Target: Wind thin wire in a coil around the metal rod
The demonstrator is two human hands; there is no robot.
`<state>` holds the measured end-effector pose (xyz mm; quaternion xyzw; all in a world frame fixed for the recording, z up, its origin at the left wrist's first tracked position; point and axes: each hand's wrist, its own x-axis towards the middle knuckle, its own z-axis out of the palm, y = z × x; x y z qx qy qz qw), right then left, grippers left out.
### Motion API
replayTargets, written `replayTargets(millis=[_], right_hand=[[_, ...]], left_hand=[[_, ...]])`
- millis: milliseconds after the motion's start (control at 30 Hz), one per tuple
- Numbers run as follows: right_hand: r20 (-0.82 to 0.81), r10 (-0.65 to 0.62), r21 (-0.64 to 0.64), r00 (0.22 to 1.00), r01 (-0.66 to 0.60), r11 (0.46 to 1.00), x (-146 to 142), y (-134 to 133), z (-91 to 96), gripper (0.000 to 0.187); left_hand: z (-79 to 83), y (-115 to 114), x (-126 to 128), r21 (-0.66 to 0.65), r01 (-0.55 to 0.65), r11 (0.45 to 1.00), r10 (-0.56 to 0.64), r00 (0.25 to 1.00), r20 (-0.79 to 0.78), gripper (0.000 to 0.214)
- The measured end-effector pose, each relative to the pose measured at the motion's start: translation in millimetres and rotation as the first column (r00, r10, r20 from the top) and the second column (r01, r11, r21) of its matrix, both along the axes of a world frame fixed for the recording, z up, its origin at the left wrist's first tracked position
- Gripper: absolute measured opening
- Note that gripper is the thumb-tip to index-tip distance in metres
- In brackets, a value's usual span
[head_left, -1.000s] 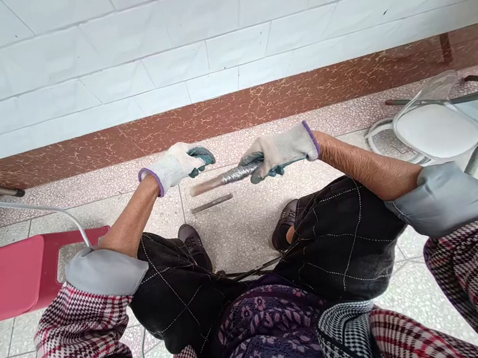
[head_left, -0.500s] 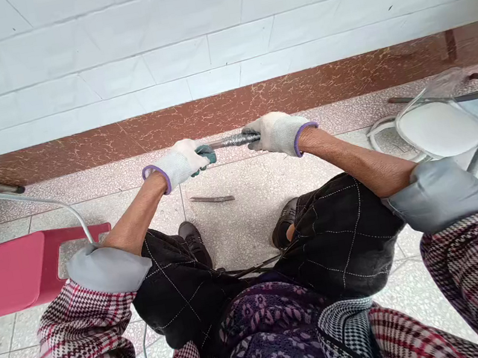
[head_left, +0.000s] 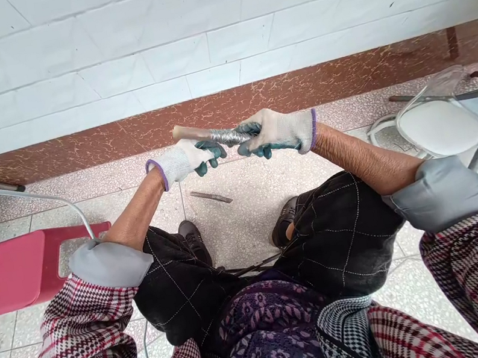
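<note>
My right hand [head_left: 270, 132], in a white knitted glove with a green palm, is closed around the wire-wrapped end of a rod [head_left: 191, 132]. The rod's bare part is tan and smooth with a blunt, rounded end; silvery wire [head_left: 227, 136] is wound in tight coils beside my right fingers. My left hand [head_left: 196, 154], gloved alike, lies just below and along the bare part. Its fingers are loosely bent and apart, not wrapped around the rod; whether it touches the rod is unclear. A thinner brownish stick [head_left: 211, 196] with a ridged end lies on the floor below my hands.
A white tiled wall [head_left: 176, 24] with a brown skirting [head_left: 122, 138] rises ahead. On the left stands a red plastic stool [head_left: 16, 271] beside a pale curved tube [head_left: 40, 196]. To the right is a chair with a white round seat [head_left: 441, 127]. My shoes rest on the speckled floor [head_left: 239, 234].
My left hand has loosened from the rod. The rod has shifted left and up, so its blunt bare end now shows past my left hand. My right hand has turned, showing its green palm.
</note>
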<state>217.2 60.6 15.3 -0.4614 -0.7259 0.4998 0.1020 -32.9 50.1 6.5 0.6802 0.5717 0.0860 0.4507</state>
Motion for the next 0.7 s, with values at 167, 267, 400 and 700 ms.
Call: replayTargets(millis=[167, 267, 400, 700], right_hand=[[0.321, -0.126, 0.286, 0.939, 0.031, 0.958, -1.1, 14.5, -11.2, 0.027], [0.596, -0.091, 0.371, 0.798, -0.173, 0.912, -3.3, 18.8, -15.6, 0.031], [0.715, 0.021, 0.25, 0.699, -0.283, 0.926, -6.0, 13.0, -13.8, 0.027], [0.098, 0.189, -0.051, 0.977, -0.185, 0.981, 11.4, 2.9, -4.2, 0.021]], left_hand=[[4.2, -3.7, -4.0, -0.006, 0.031, 1.0, -0.031, 0.995, -0.096, 0.014], [3.4, -1.6, -5.6, 0.004, 0.009, 1.0, -0.009, 0.993, -0.116, 0.016], [-3.1, 2.0, -5.9, 0.071, -0.046, 0.996, 0.052, 0.996, -0.078, 0.025], [-10.6, 10.6, -4.9, 0.04, 0.054, 0.998, -0.055, 0.998, 0.027, 0.017]])
